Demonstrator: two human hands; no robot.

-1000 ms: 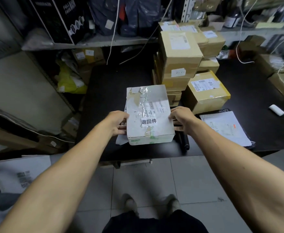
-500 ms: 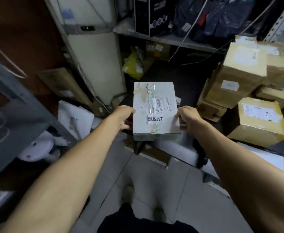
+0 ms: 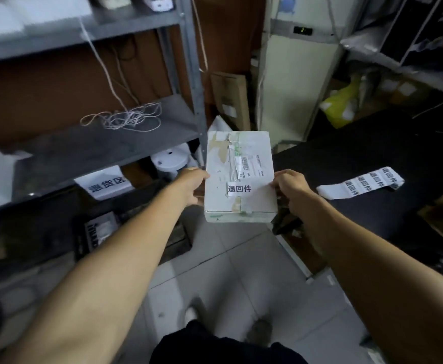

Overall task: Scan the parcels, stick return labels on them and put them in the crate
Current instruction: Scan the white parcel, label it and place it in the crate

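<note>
A white parcel box (image 3: 241, 206) with torn tape, a barcode sticker and a white return label (image 3: 239, 189) on its top hangs in the air between both hands. My left hand (image 3: 192, 186) grips its left side and my right hand (image 3: 290, 186) grips its right side. A strip of return labels (image 3: 359, 183) lies on the black table (image 3: 372, 158) to the right. A dark crate (image 3: 97, 232) sits low on the floor under the grey shelf, partly hidden by my left forearm.
A grey metal shelf rack (image 3: 104, 145) stands at the left with a tangle of string (image 3: 125, 118) and a white sign (image 3: 104, 183) on its lower level. Cardboard (image 3: 230, 101) leans against the wall behind the parcel. Tiled floor lies below.
The view has swung left, away from the stacked brown boxes on the table toward the grey shelf. The parcel has travelled with both hands, still held the same way.
</note>
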